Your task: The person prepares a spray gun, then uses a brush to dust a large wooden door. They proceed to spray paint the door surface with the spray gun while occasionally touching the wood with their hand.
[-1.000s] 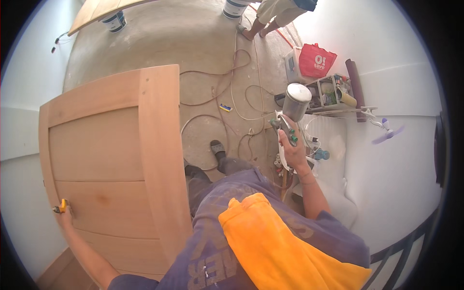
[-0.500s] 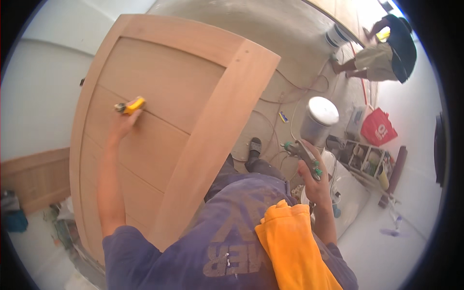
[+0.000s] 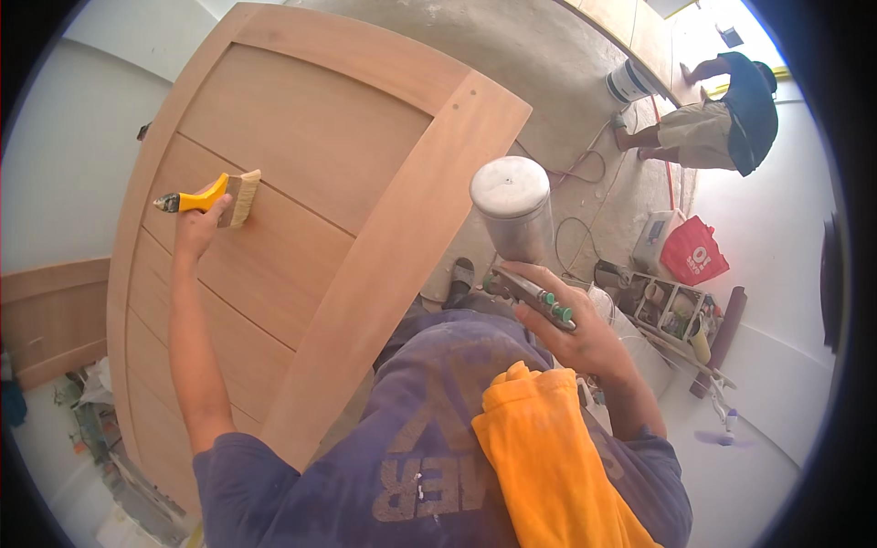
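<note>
My left hand [image 3: 201, 224] is closed round a wide paintbrush [image 3: 239, 196] with a yellow handle and pale bristles, which lies against the face of a pale wooden panelled door [image 3: 274, 292] on my left. My right hand [image 3: 571, 324] grips a metal spray gun [image 3: 539, 301] with green knobs, its cylindrical silver cup [image 3: 510, 210] standing above it, near the door's right edge. An orange cloth [image 3: 534, 438] drapes over the front of my purple shirt.
A co-worker [image 3: 749, 119] bends over a long wooden board [image 3: 626, 23] beside a white bucket [image 3: 626, 84]. Hoses [image 3: 580, 175] lie on the floor. Plastic box, red bag [image 3: 694, 248], tool caddy [image 3: 667, 306], small fan [image 3: 722, 438] stand right. A wooden panel [image 3: 55, 315] leans left.
My left hand with the brush has moved up and across the door, its bristles now showing. The spray gun has shifted left, and the view has turned. The co-worker is now more visible.
</note>
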Action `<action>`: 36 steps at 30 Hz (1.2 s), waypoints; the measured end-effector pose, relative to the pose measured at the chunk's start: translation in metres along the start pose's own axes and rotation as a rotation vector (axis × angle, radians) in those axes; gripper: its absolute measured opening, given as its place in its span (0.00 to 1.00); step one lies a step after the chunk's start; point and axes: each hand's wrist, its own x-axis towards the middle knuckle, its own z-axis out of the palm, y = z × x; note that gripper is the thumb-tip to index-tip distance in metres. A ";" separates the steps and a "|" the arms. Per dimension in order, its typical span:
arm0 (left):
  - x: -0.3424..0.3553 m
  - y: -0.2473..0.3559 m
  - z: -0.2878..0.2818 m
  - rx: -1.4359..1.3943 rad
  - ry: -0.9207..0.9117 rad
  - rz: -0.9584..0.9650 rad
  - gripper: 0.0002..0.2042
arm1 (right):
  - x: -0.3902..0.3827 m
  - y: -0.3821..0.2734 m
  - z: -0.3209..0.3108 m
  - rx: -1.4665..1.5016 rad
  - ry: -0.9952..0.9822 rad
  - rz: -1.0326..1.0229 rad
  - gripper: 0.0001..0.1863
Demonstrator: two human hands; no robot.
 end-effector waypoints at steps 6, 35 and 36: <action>0.002 -0.006 0.001 -0.016 0.002 -0.019 0.25 | -0.002 0.010 -0.002 0.104 0.039 0.033 0.27; 0.014 0.001 0.017 -0.058 -0.008 0.169 0.23 | 0.002 -0.015 0.018 0.037 -0.048 -0.147 0.27; 0.015 -0.003 0.039 -0.165 -0.016 0.201 0.22 | 0.004 -0.019 0.017 0.051 -0.065 -0.126 0.27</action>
